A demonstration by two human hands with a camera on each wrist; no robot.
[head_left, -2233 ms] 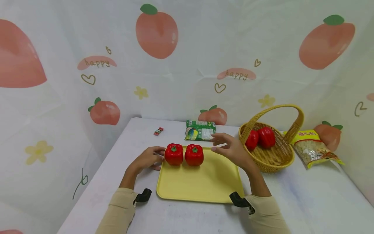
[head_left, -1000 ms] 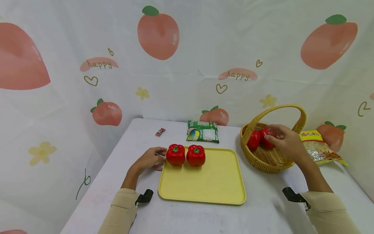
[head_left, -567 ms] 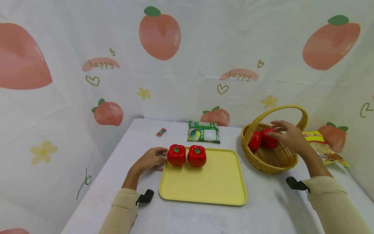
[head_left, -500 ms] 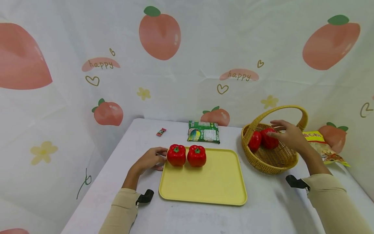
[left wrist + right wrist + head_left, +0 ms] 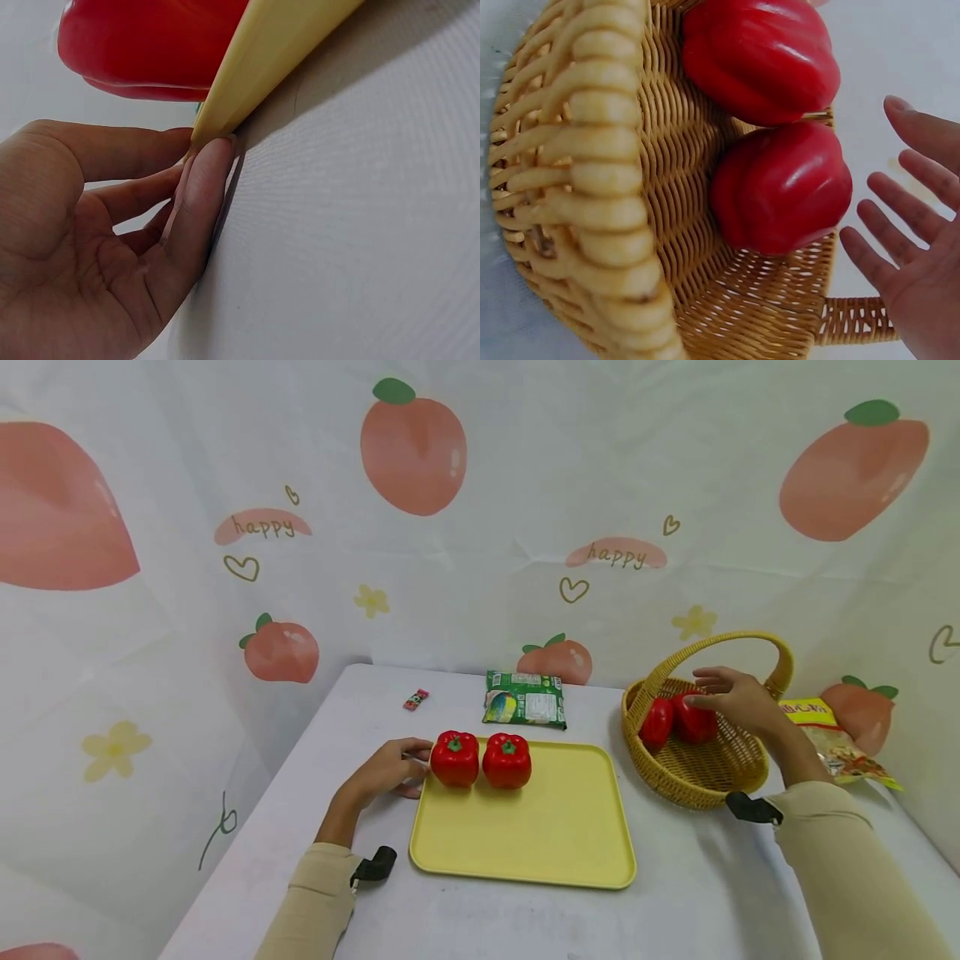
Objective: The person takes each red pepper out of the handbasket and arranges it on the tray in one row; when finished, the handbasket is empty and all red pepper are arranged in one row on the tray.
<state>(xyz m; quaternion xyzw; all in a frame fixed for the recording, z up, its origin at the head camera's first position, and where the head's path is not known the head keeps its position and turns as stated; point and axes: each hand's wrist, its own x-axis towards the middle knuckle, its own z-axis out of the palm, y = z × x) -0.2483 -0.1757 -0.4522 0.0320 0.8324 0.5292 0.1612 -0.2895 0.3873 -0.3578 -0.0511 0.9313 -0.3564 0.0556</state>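
At the left edge of the yellow tray (image 5: 540, 835), my left hand (image 5: 385, 770) pinches the rim. In the left wrist view, the fingertips (image 5: 206, 176) meet at the tray's corner, and some fingers are partly hidden behind. Two red bell peppers (image 5: 454, 760) stand side by side on the tray's far left part. My right hand (image 5: 738, 700) hovers over the wicker basket (image 5: 693, 789), fingers spread and relaxed. Inside lie two more red bell peppers (image 5: 784, 187); in the right wrist view a gap shows between the fingers and the nearer pepper.
The basket's arched handle (image 5: 716, 639) rises behind my right hand. A green packet (image 5: 525, 699) and a small red-wrapped candy (image 5: 416, 699) lie toward the back. A yellow-topped bag (image 5: 843, 743) lies right of the basket. A printed curtain (image 5: 480, 552) hangs behind.
My right hand has moved right from above the tray to the basket, then stayed over the peppers with small shifts. My left hand has kept its place at the tray's edge.
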